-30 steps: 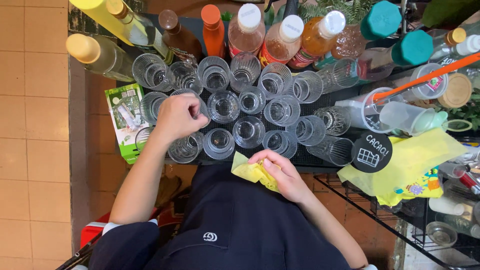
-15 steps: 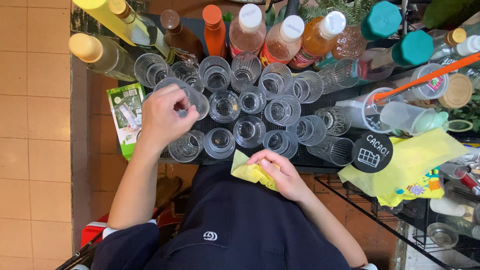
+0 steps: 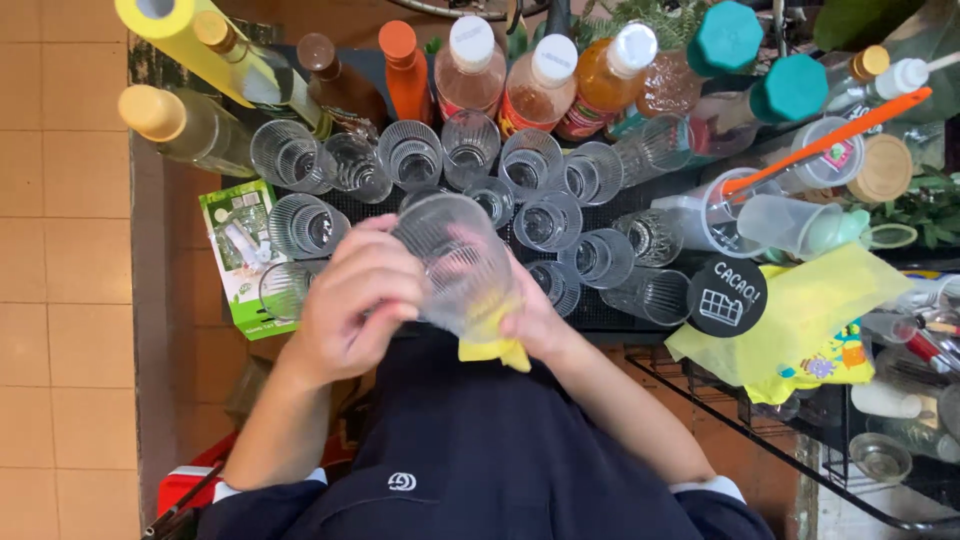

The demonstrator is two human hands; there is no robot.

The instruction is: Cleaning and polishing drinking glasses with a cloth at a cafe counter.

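Tan tile floor (image 3: 60, 300), desk (image 3: 600, 312) packed with ribbed glasses. Left hand (image 3: 352, 300) wraps one ribbed glass (image 3: 455, 262) (mouth tilted up-left), right hand (image 3: 535, 320) pinches yellow cloth (image 3: 492, 348) underneath.

One head-worn camera looks steeply down, close above the glasses (image 3: 560, 200).

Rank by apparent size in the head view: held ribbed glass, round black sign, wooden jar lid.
1. Ribbed glass, largest, though it is raised toward the camera, which inflates it.
2. Round black sign.
3. Wooden jar lid, smallest.
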